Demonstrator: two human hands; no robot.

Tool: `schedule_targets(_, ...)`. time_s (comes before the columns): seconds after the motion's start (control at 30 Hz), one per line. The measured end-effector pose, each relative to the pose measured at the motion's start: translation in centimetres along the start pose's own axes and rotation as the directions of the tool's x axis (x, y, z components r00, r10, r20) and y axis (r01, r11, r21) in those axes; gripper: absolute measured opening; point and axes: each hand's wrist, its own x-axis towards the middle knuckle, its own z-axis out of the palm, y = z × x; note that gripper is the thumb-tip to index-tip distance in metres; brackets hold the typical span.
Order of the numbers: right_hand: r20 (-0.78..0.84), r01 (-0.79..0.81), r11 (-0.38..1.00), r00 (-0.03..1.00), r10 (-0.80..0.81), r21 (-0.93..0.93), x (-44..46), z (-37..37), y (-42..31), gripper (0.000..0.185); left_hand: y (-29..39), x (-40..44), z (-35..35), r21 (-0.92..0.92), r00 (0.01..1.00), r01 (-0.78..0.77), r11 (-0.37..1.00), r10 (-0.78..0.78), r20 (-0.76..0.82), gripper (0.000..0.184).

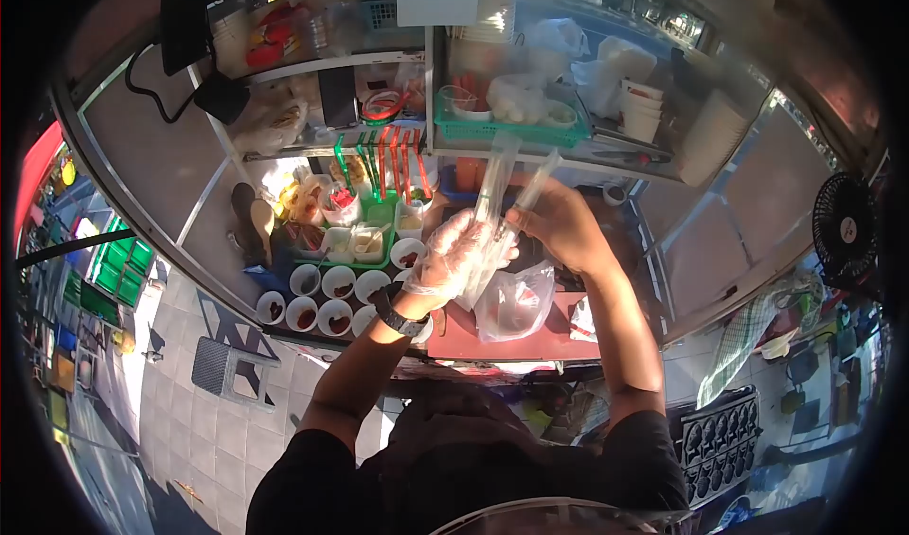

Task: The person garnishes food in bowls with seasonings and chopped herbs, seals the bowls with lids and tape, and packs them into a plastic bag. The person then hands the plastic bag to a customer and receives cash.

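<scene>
My left hand [449, 256], in a clear plastic glove with a dark watch at the wrist, is closed on a bundle of clear plastic bags [492, 189]. My right hand [561, 222], bare, is closed on a narrow clear plastic strip [537, 180] beside the bundle. Both hands are close together above the red counter [454, 340]. Just below them sits a knotted clear bag [515, 306] with something pale and reddish inside. Left of my left hand stand several white cups [337, 282] with dark red contents.
A green tray [379, 222] holds containers and tongs behind the cups. Above is a glass-sided shelf with a green basket [502, 131] and stacked white bowls [641, 114]. A black fan [846, 230] hangs at the far right. A grey stool [227, 368] stands on the floor at left.
</scene>
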Motion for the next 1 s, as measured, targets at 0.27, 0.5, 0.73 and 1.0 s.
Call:
schedule_targets(0.27, 0.145, 0.215, 0.929, 0.973, -0.178, -0.300, -2.5, -5.4, -1.2, 0.015, -2.7, 1.0, -3.5, 0.811, 0.804, -0.584, -0.030, 0.111, 0.584, 0.064)
schedule_targets(0.5, 0.343, 0.439, 0.763, 0.890, -0.298, -0.475, -3.8, -8.4, -2.4, 0.012, -4.2, 2.1, -3.9, 0.845, 0.844, -0.529, -0.079, -0.154, 0.514, 0.025)
schedule_targets(0.73, 0.491, 0.400, 0.729, 0.865, -0.100, -0.556, -0.2, -8.6, 12.8, 0.018, -4.9, 3.0, -7.5, 0.892, 0.892, -0.439, 0.104, -0.066, 0.447, 0.011)
schedule_targets(1.0, 0.174, 0.189, 0.442, 0.982, -0.076, -0.877, -2.4, -9.0, 17.7, 0.061, -4.6, 1.2, -6.2, 0.954, 0.961, -0.274, 0.122, -0.011, 0.278, 0.020)
